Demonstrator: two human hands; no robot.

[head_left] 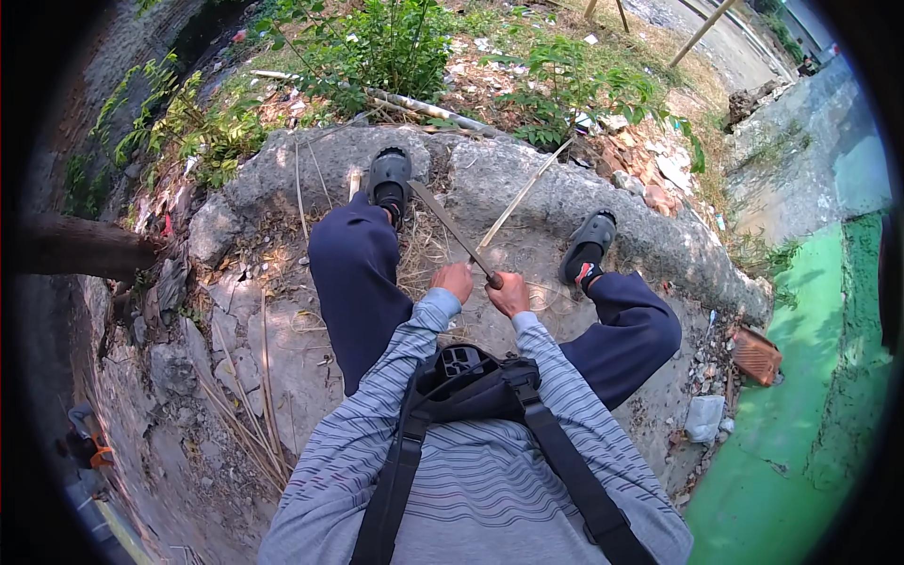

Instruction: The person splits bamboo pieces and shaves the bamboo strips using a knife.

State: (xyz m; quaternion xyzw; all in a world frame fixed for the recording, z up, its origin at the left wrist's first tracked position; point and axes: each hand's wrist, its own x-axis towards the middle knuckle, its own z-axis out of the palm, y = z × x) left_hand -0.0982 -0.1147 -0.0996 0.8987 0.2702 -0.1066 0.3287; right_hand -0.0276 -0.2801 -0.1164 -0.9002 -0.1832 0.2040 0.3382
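Concrete ground (306,372), hands (454,281) close, right (511,294) gripping knife (441,215)

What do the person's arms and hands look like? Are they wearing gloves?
No gloves: the left hand and right hand are both bare. Both arms have long, light grey-blue sleeves with thin, darker stripes going across them. The cuffs at the wrists look plain and pale.
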